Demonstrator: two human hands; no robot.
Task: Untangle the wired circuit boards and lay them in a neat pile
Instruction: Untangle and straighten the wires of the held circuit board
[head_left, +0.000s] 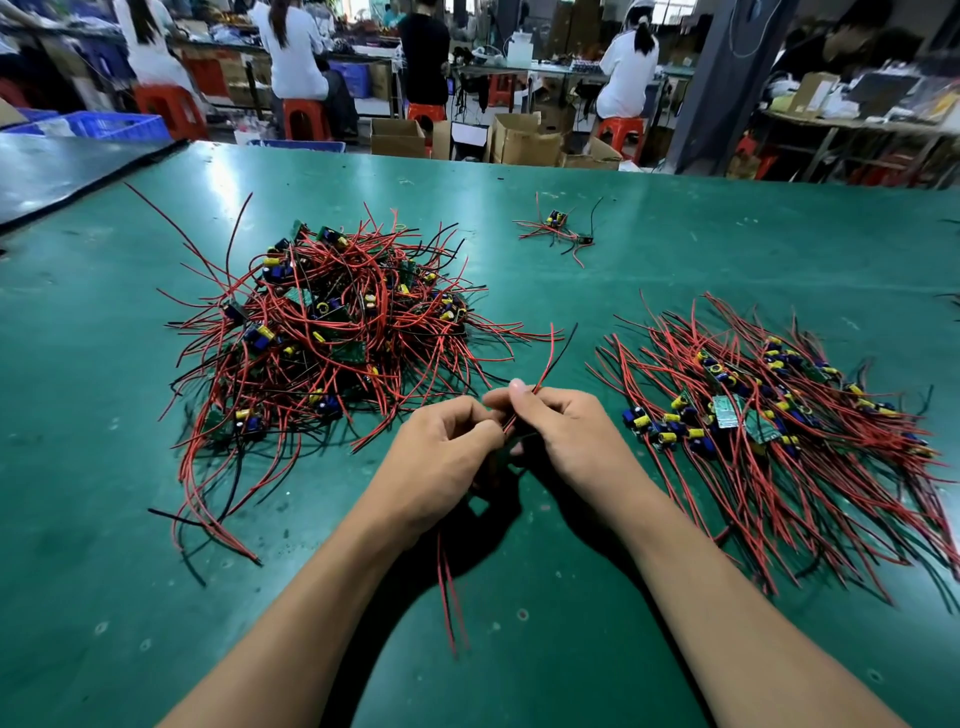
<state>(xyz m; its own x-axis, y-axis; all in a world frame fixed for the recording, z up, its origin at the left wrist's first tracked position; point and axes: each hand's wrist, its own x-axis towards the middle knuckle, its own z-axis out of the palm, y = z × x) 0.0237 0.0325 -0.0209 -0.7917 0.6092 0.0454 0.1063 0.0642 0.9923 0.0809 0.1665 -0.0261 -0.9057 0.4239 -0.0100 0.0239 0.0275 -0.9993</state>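
A tangled heap of wired circuit boards, red and black leads with small green boards, lies on the green table at the left. On the right sits the sorted pile with leads combed in one direction. Between them, my left hand and my right hand meet and both grip one wired board. Its red and black leads stick up past my right thumb, and more red leads hang below my left hand. The board itself is hidden inside my fingers.
A small separate cluster of wired boards lies farther back at centre. A dark table adjoins at the far left. Beyond the far edge are cardboard boxes, red stools and seated people at other benches.
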